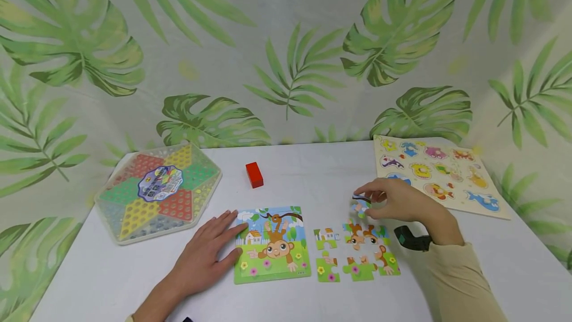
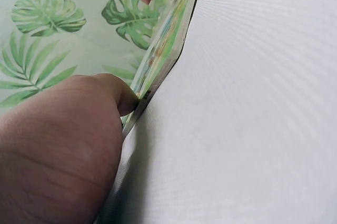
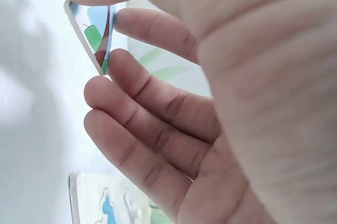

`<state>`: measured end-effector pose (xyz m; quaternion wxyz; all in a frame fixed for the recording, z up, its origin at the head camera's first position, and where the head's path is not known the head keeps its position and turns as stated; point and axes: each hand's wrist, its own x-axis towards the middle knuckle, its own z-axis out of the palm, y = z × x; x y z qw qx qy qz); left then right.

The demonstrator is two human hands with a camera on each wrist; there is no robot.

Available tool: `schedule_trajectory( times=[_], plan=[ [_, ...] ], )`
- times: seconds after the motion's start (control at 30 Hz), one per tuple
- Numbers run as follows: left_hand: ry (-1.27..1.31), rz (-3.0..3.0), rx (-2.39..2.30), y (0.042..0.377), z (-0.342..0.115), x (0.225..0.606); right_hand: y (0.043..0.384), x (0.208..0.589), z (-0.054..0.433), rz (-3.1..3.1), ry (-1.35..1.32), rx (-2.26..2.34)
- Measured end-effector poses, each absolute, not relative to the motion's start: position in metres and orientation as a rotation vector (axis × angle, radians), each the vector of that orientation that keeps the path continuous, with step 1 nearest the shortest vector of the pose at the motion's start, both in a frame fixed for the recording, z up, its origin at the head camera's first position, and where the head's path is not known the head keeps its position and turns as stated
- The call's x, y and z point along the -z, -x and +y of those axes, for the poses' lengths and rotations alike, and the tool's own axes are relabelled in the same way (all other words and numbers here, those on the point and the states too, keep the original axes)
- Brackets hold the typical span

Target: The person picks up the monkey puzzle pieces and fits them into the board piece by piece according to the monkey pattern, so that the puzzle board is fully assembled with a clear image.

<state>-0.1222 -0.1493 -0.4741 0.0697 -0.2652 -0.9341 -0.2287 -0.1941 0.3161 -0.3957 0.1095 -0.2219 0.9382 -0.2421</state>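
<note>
My right hand (image 1: pixel 402 200) pinches a jigsaw piece (image 1: pixel 360 207) between thumb and fingertips, above the table. The right wrist view shows blue sky, a green leaf and a brown branch on that piece (image 3: pixel 93 34). Below it lie several joined monkey jigsaw pieces (image 1: pixel 377 242), with separate pieces bearing a house (image 1: pixel 326 235) and flowers (image 1: pixel 327 268) to their left. My left hand (image 1: pixel 207 255) rests at the left edge of a square monkey picture board (image 1: pixel 277 235), its fingers extended and touching it. In the left wrist view the thumb (image 2: pixel 124 98) meets the board's edge.
A hexagonal Chinese checkers board (image 1: pixel 161 190) lies at the left. One red block (image 1: pixel 254 175) sits toward the back. Behind my right hand is a wooden animal peg puzzle (image 1: pixel 447 178). A leaf-printed curtain (image 1: pixel 286 73) hangs beyond the white table (image 1: pixel 313 173).
</note>
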Motion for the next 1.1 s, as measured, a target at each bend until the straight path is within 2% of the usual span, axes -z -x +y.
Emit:
schedule_trajectory(
  times=[1.1],
  plan=[
    [0.802,-2.799,0.676,0.123,-0.15,0.477,0.192,0.401,0.287,2.862,0.846,0.774]
  ],
)
